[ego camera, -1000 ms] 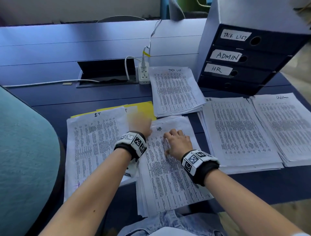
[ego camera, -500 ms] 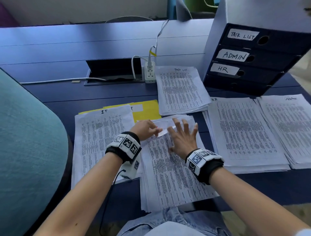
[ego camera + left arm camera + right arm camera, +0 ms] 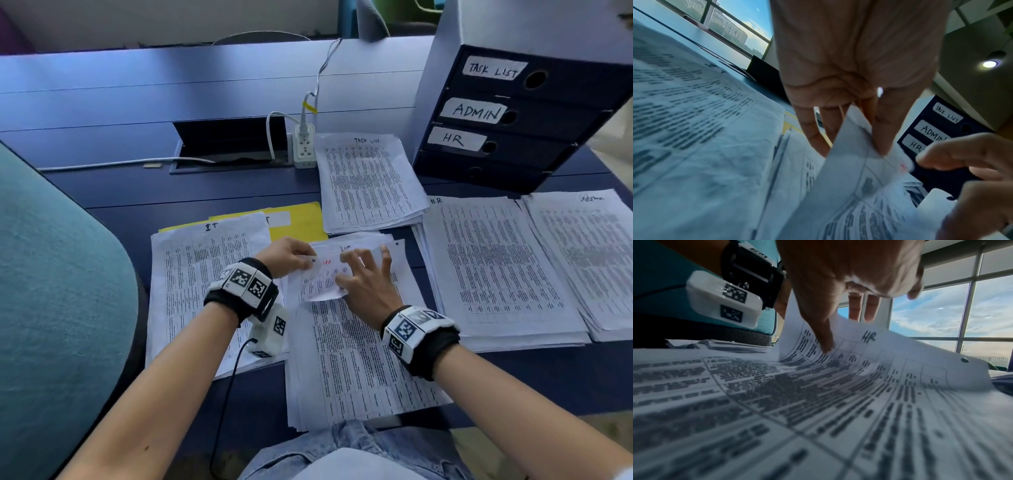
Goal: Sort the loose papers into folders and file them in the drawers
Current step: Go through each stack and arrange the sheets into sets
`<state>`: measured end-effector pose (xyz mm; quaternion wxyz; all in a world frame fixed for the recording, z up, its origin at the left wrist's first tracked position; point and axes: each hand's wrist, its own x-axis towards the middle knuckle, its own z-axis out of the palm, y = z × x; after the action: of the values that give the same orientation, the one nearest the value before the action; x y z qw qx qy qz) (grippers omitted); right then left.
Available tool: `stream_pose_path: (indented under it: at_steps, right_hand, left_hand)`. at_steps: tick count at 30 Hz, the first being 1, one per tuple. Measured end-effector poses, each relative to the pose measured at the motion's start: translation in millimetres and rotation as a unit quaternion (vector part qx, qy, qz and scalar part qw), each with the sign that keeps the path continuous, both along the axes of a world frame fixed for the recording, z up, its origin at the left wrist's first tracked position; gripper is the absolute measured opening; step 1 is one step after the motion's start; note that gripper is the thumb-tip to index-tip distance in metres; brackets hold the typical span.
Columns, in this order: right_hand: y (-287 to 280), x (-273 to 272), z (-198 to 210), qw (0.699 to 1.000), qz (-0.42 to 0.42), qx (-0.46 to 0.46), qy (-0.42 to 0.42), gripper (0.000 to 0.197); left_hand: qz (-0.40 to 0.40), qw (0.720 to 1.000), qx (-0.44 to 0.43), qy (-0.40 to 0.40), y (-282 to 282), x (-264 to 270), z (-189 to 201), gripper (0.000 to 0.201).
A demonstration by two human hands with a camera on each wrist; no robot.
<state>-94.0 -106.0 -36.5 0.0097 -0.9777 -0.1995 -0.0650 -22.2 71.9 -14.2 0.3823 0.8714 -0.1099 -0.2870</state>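
The left hand pinches with thumb and fingers; just right of it, the right hand spreads straight fingers.

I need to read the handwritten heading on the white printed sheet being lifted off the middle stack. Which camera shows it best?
The right wrist view: the lifted white printed sheet curls toward that camera, with "HR" sharp and unobstructed. In the head view the hands partly cover the sheet and its heading. The left wrist view shows only a blurred corner pinched by the left hand.

Ahead of you, the far surface lies bare beyond the power strip and its cables. To your right, the drawer unit stands tall, blocking that corner; paper stacks cover the surface below it.
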Motion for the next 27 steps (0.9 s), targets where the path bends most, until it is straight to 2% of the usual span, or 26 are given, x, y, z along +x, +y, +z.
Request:
stream_pose_path:
  at_steps: [2, 4, 5, 8, 9, 10, 12, 14, 16, 18, 22, 27]
  right_hand:
    - [-1.7, -0.3, -6.6, 0.997, 0.016, 0.05, -0.052, 0.033]
    - [-2.9, 0.9, -9.2, 0.991, 0.024, 0.095, -0.088, 0.037]
    - [-2.6, 1.5, -8.6, 0.988, 0.024, 0.123, -0.086, 0.042]
    - [-0.7, 1.1, -10.2, 0.984, 0.032, 0.164, -0.061, 0.058]
    - [0.8, -0.1, -9.2, 0.986, 0.037, 0.153, -0.055, 0.059]
    - [2.2, -1.7, -8.5, 0.988, 0.046, 0.136, -0.053, 0.055]
    - [5.3, -5.3, -8.4, 0.993, 0.06, 0.097, -0.032, 0.046]
    - [6.8, -8.2, -6.9, 0.996, 0.054, 0.064, 0.034, 0.044]
    - [7.7, -10.1, -6.6, 0.992, 0.039, 0.035, 0.112, 0.043]
    - [7.7, -12.0, -7.7, 0.987, 0.035, 0.016, 0.155, 0.045]
    - [8.8, -11.6, -8.3, 0.985, 0.022, 0.04, 0.164, 0.049]
    - [8.1, -7.6, -8.7, 0.983, 0.029, 0.037, 0.18, 0.048]
  left_hand:
    - [-0.063, 0.998, -0.017, 0.026, 0.9, -1.5, -0.3, 0.012]
    - [-0.092, 0.994, -0.032, 0.049, 0.2, -1.3, 0.4, 0.014]
    - [-0.086, 0.993, -0.048, 0.064, -0.1, -0.4, 0.3, 0.016]
    - [-0.001, 0.989, -0.105, 0.105, -3.1, 1.4, 0.6, 0.021]
    - [0.019, 0.994, -0.078, 0.078, -4.1, 3.4, -2.5, 0.023]
    - [0.025, 0.999, -0.006, 0.022, -5.0, 6.0, -7.5, 0.026]
    - [0.026, 0.985, 0.154, -0.069, -6.1, 8.7, -18.8, 0.036]
    - [0.011, 0.972, 0.22, -0.082, -7.8, 8.2, -25.5, 0.044]
    - [-0.005, 0.967, 0.238, -0.096, -9.4, 6.8, -27.8, 0.045]
    - [-0.01, 0.963, 0.241, -0.117, -10.5, 5.4, -28.2, 0.045]
    - [-0.024, 0.954, 0.26, -0.148, -9.4, 0.4, -31.2, 0.046]
    - [-0.065, 0.924, 0.316, -0.203, -13.6, -7.0, -32.7, 0.036]
